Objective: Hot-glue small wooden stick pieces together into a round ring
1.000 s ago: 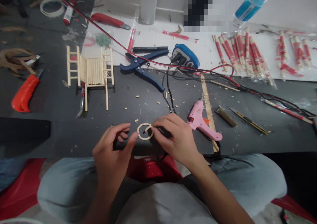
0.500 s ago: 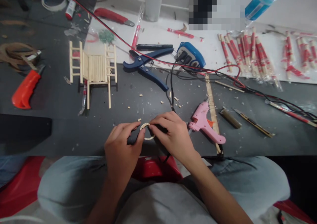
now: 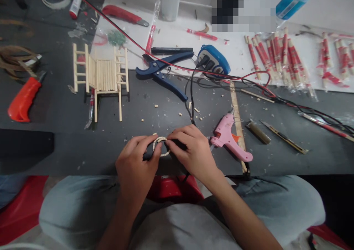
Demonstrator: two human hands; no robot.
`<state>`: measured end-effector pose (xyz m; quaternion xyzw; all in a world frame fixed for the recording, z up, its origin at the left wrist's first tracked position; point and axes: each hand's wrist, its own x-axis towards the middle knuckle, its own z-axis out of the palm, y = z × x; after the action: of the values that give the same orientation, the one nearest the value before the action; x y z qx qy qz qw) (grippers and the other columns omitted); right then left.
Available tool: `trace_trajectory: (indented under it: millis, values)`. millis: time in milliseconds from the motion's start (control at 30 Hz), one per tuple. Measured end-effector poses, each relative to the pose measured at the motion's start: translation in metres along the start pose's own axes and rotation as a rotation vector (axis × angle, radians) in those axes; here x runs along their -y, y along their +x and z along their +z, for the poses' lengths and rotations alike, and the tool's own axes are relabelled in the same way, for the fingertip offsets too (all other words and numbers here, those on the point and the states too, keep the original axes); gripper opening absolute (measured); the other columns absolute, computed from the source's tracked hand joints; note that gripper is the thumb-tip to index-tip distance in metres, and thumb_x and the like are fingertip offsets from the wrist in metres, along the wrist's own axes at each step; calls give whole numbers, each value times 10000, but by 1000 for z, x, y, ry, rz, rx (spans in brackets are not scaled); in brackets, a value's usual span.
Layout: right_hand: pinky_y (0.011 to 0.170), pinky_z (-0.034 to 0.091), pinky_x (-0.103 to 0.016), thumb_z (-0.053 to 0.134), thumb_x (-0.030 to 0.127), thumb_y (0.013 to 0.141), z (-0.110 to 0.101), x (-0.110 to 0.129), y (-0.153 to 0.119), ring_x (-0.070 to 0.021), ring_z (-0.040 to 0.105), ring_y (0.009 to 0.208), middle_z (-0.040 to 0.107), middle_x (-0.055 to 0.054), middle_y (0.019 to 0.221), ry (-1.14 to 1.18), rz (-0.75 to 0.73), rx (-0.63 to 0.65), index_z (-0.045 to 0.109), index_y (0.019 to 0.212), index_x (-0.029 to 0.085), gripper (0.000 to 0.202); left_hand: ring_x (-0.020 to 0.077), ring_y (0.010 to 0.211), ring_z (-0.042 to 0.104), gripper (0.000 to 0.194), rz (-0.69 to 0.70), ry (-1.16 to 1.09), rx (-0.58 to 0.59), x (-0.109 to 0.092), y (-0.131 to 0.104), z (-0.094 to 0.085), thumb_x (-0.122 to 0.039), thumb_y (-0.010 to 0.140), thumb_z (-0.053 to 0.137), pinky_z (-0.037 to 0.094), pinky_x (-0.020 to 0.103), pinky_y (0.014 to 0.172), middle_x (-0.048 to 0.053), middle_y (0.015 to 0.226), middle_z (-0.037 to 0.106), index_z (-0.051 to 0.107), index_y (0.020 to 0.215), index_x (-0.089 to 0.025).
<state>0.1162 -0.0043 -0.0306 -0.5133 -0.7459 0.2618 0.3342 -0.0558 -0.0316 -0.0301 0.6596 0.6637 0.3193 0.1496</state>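
Between my hands is a small ring [image 3: 165,155] made up of short pale stick pieces, held just above the table near its front edge. The thumb of my left hand [image 3: 137,158] presses on the ring's left side, fingers curled around it. My right hand [image 3: 191,148] pinches the ring's upper right side between thumb and fingertips. Part of the ring is hidden behind the fingers. Just beyond my left fingertips lies a loose stick offcut [image 3: 154,134]. A pink glue gun [image 3: 228,134] rests to the right of my right hand.
A miniature stick-built chair [image 3: 104,75] stands at left. Behind my hands lie blue cutters [image 3: 159,71], a black marker [image 3: 171,51] and a blue power socket [image 3: 214,58] with trailing cables. An orange-handled saw [image 3: 24,99], a craft knife [image 3: 284,136] and wrapped stick bundles [image 3: 284,58] lie farther out.
The ring has turned slightly between my fingers, and more of its left side shows now. Both hands keep their grip. The camera view has shifted a little.
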Motion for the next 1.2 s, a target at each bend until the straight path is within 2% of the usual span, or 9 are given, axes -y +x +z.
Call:
trace_trajectory:
  millis: [700, 967, 1067, 1200]
  values:
    - [837, 546, -405, 713, 178, 990, 4, 0, 1, -248, 658, 895, 782, -73, 918, -24, 4, -9, 787, 936, 199, 94, 266, 893, 766, 138, -34, 13, -12, -2, 2, 3, -231, 955, 721, 573, 390, 811, 72, 970, 817, 844, 1012, -201]
    - [875, 586, -383, 575, 115, 1021, -20, 11, -6, -224, 731, 973, 791, -74, 1009, 35, 76, -116, 747, 1041, 208, 197, 265, 895, 770, 125, -47, 35, -29, -3, 4, 7, -241, 949, 720, 570, 386, 813, 60, 958, 821, 841, 970, -215]
    - [871, 582, -384, 635, 124, 1001, -22, 13, -6, -236, 721, 965, 788, -78, 993, -38, 74, -42, 747, 1032, 197, 138, 267, 901, 771, 126, -43, 43, -26, -3, 3, 6, -250, 949, 718, 570, 388, 826, 64, 969, 823, 838, 971, -216]
    - [866, 565, -410, 680, 138, 976, -5, 10, -1, -267, 692, 948, 788, -90, 967, -142, 12, 41, 761, 993, 205, 107, 269, 907, 769, 136, -41, 49, -31, -2, 3, 7, -264, 957, 707, 574, 392, 836, 72, 977, 823, 832, 978, -216]
